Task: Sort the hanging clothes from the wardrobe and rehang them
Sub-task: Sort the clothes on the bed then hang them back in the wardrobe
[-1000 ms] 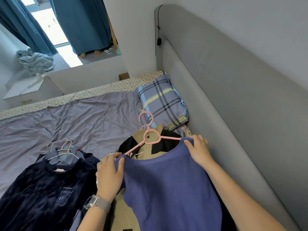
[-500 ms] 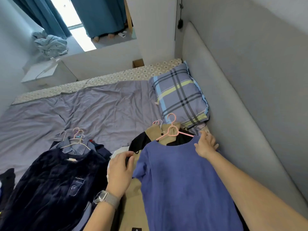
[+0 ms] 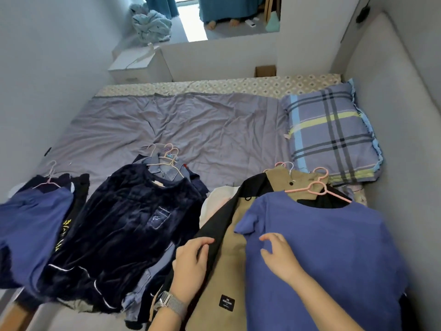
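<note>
A blue T-shirt [image 3: 319, 254] on a pink hanger [image 3: 318, 189] lies flat on the right-hand pile, over a tan and black jacket [image 3: 229, 237]. My right hand [image 3: 280, 255] hovers over or rests on the shirt's left side with relaxed fingers, holding nothing. My left hand [image 3: 191, 261], with a grey watch at the wrist, lies on the jacket's black edge, fingers loosely bent. A dark navy velvet top [image 3: 128, 225] on hangers forms the middle pile. Another blue shirt [image 3: 31, 223] on a pink hanger tops the left pile.
The clothes lie on a bed with a grey-purple sheet [image 3: 191, 125]. A plaid pillow [image 3: 331, 134] sits at the right by the grey padded headboard [image 3: 393, 115]. A white nightstand [image 3: 138, 65] stands beyond the bed.
Both hands have let go of the blue T-shirt's shoulders and drawn back toward me. The shirt now lies flat on the pile. The view has swung left and widened.
</note>
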Demonstrator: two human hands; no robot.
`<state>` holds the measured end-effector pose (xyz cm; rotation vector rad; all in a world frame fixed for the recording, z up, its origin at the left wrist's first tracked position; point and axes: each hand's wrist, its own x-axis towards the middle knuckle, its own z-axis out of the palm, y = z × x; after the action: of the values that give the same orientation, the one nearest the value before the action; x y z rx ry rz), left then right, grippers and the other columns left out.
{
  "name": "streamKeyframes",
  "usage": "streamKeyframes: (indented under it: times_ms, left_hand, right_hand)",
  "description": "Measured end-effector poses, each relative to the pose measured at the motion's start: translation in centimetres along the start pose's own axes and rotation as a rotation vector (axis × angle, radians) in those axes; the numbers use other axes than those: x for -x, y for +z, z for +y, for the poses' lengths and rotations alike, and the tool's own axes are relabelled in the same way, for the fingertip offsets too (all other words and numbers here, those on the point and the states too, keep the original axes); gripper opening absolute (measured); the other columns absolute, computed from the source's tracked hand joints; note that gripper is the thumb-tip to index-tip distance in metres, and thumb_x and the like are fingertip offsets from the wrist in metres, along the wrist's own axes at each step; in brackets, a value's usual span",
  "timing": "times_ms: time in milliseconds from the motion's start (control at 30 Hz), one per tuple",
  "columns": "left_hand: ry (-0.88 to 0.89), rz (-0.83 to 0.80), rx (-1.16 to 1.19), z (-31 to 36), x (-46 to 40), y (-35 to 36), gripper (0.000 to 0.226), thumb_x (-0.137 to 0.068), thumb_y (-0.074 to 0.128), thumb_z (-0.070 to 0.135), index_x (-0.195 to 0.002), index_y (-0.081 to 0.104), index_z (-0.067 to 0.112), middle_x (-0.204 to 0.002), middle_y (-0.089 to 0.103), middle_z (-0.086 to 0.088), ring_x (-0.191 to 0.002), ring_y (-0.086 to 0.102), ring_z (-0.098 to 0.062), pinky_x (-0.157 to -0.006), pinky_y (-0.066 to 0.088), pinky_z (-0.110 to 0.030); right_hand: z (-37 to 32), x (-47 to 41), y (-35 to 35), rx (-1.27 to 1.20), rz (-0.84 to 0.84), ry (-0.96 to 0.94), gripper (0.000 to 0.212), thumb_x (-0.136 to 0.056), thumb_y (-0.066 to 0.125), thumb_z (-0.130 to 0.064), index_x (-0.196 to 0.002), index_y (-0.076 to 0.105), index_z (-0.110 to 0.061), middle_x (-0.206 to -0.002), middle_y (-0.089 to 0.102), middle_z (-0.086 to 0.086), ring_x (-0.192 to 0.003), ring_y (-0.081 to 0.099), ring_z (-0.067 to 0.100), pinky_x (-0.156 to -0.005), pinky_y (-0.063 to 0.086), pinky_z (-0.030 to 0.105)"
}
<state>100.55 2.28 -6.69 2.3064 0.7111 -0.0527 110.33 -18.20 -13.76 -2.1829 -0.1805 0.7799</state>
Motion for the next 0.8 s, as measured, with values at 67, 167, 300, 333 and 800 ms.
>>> streamKeyframes:
  times_ms: [67,167,300,333,800]
  left_hand:
    - [-0.049,0.026,0.032,-3.2,0.8,-1.9,0.035,-0.092,0.051,0.023,-0.086,0.056,0.058,-0.099,0.064,0.023,-0.098,0.058,-0.009,-0.089,0.047,-0.041]
    - [-0.129,0.072,0.102,-8.3,2.0,-4.8,0.034,-0.092,0.053,0.017,-0.088,0.056,0.051,-0.1,0.062,0.021,-0.101,0.058,-0.012,-0.095,0.045,-0.04]
    - [-0.182,0.114,0.191,-15.3,3.8,-9.4,0.025,-0.095,0.048,0.016,-0.093,0.063,0.036,-0.1,0.062,0.017,-0.106,0.057,-0.01,-0.1,0.041,-0.038]
    - [-0.187,0.114,0.194,-16.9,4.1,-11.0,0.024,-0.096,0.047,0.015,-0.095,0.066,0.03,-0.099,0.062,0.016,-0.106,0.058,-0.011,-0.098,0.041,-0.036]
    - [-0.232,0.248,0.104,-36.4,7.0,-31.8,0.018,-0.095,0.049,0.026,-0.103,0.061,0.037,-0.106,0.058,0.019,-0.105,0.055,-0.012,-0.095,0.043,-0.047]
  right_hand:
    - [-1.9,0.5,1.8,0.007,-0.006,-0.011,0.033,-0.094,0.051,-0.011,-0.125,0.05,-0.02,-0.128,0.041,-0.006,-0.108,0.041,0.005,-0.084,0.033,0.014]
    - [-4.9,1.1,4.9,0.046,0.013,-0.027,0.034,-0.094,0.05,-0.01,-0.127,0.049,-0.019,-0.119,0.041,-0.008,-0.095,0.043,0.006,-0.067,0.038,0.01]
    - [-9.2,2.7,10.8,0.118,0.069,-0.105,0.034,-0.091,0.049,-0.004,-0.123,0.051,-0.014,-0.117,0.046,-0.002,-0.093,0.046,0.01,-0.066,0.035,0.013]
    - [-10.4,3.1,12.7,0.141,0.082,-0.122,0.035,-0.089,0.05,-0.003,-0.122,0.053,-0.014,-0.116,0.047,-0.001,-0.099,0.048,0.013,-0.074,0.036,0.016]
    - [-25.8,3.9,34.7,0.29,-0.133,-0.195,0.037,-0.091,0.049,-0.01,-0.127,0.048,-0.016,-0.135,0.043,0.003,-0.119,0.043,0.015,-0.095,0.034,0.021]
